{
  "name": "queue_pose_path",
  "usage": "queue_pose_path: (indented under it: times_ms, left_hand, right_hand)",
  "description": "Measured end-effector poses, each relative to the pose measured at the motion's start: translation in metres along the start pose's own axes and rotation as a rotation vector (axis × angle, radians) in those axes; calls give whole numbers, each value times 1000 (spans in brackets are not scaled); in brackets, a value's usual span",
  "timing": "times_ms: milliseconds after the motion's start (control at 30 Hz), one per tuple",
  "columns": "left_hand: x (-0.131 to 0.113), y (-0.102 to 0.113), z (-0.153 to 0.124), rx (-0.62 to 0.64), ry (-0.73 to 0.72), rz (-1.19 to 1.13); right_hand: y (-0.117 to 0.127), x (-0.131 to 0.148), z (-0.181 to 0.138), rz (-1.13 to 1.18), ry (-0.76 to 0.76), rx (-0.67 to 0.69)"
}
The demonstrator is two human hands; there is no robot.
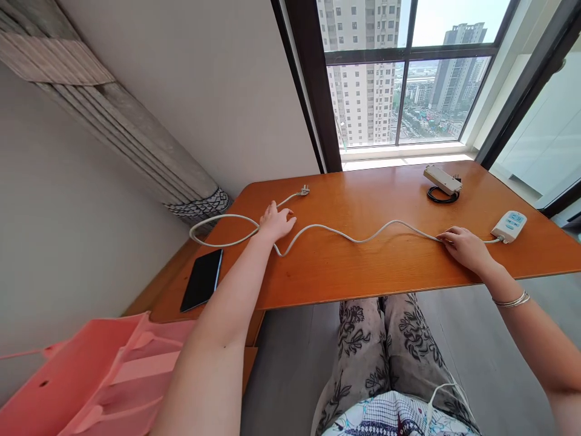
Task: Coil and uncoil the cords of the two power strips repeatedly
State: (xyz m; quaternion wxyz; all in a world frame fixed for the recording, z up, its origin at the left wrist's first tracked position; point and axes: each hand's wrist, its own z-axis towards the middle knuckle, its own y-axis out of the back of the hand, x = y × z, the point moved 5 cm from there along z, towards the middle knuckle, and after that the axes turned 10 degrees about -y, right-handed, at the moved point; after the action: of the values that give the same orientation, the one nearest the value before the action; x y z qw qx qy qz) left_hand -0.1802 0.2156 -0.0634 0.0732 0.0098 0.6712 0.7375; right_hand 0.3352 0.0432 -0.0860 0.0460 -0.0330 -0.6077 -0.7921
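Observation:
A white extension cord lies in a wavy line across the wooden table. My left hand is closed over it at the left, where the strands cross; its grip is partly hidden under the palm. Just beyond those fingers rests the plug, and a loose loop of cord curves out to the left. At the right, my right hand has its fingertips on the cord, a little short of the white socket block, which lies face up.
A beige power adapter with a coiled black cable sits toward the back right of the table. A black tablet lies near the left edge. Below left is a pink plastic chair or rack. The window stands behind.

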Motion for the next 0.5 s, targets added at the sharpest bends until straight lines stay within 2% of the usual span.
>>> queue_pose_path:
  times_ms: [133, 200, 367, 500]
  left_hand:
    - [36, -22, 3, 146, 136, 28]
    - [52, -28, 4, 172, 172, 35]
    - [79, -36, 0, 87, 241, -12]
    - [81, -39, -3, -3, 313, -67]
  right_hand:
    - [-2, -6, 13, -61, -82, 18]
    - [-2, -11, 25, -79, -119, 25]
    - [-7, -33, 65, 5, -222, 102]
    - [-12, -55, 96, 26, -348, 56]
